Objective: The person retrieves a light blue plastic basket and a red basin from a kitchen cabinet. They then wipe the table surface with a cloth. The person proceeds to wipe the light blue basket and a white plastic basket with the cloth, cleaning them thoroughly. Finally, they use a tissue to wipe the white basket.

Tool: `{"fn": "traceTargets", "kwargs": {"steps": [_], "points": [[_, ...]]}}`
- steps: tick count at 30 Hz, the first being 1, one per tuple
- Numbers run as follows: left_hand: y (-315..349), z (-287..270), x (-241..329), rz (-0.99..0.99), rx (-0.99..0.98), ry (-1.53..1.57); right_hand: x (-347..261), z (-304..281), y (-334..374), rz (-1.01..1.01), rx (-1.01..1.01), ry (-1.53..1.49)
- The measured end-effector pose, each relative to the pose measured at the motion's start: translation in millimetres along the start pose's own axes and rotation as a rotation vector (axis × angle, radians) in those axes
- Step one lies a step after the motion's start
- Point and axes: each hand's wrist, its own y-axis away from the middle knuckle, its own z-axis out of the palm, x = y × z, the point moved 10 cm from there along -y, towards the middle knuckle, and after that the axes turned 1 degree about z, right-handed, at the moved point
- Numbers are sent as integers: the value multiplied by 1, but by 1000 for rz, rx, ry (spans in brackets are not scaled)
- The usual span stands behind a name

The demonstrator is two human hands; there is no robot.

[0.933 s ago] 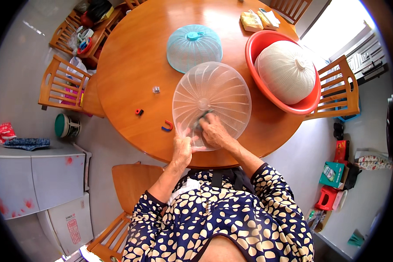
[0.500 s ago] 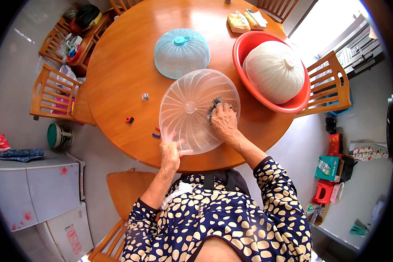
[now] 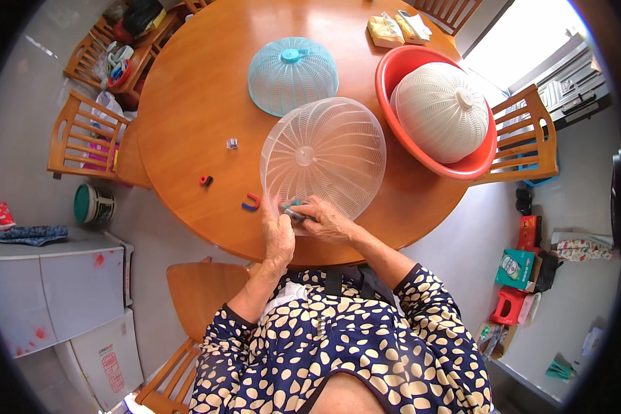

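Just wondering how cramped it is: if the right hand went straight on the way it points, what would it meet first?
Past the greyish cloth it holds, the right hand would probably meet the clear mesh cover near its left rim, by the left hand; depth is unclear.

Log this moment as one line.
left hand: holds clear round plastic mesh cover by near rim; right hand: holds greenish-grey cloth against it; nearby: blue domed plastic mesh cover, round red plastic basin
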Motion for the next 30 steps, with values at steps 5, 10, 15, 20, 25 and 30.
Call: {"fn": "traceTargets", "kwargs": {"steps": [5, 10, 15, 20, 25, 30], "points": [[10, 7, 9, -246, 75, 135, 22, -29, 24, 136, 21, 382], [8, 4, 10, -190, 31, 140, 12, -89, 34, 38, 419, 1269], [8, 8, 12, -168, 6, 182, 28, -87, 40, 183, 495, 1292], [6, 14, 15, -156, -20, 165, 32, -41, 37, 255, 323, 754], [3, -8, -13, -110, -16, 143, -4, -5, 15, -2, 95, -54], [4, -10, 1, -212, -37, 164, -5, -5, 30, -86, 12, 198]]}}
